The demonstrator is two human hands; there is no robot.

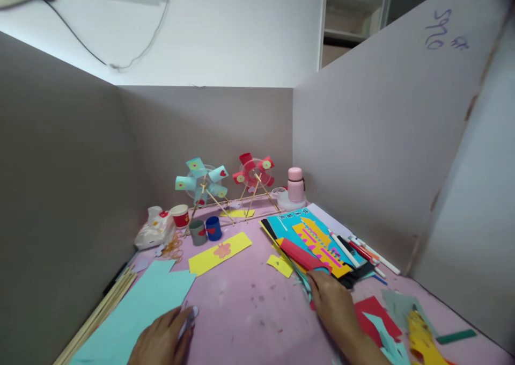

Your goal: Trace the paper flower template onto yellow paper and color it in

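My left hand (163, 335) is low at the left, its fingers curled round a small grey-white object (195, 312) whose kind I cannot make out. It lies by the edge of a large light-blue paper sheet (132, 300). On the right, my right hand (332, 298) has its fingers together on thin teal paper scraps (302, 279), beside a red paper pencil shape (301, 255). Its fingertips are partly hidden. Just beyond is a blue decorated board (289, 226) with orange cut-outs. A yellow strip (219, 252) with a pink flower lies between the hands.
Two paper wheels, light-blue (203, 181) and red (253, 170), stand on sticks at the back. Paper rings (198, 232), a red cup (179, 216) and a pink bottle (295, 184) stand nearby. Markers (362, 249), red paper (376, 316) and a yellow tool (422, 338) lie right.
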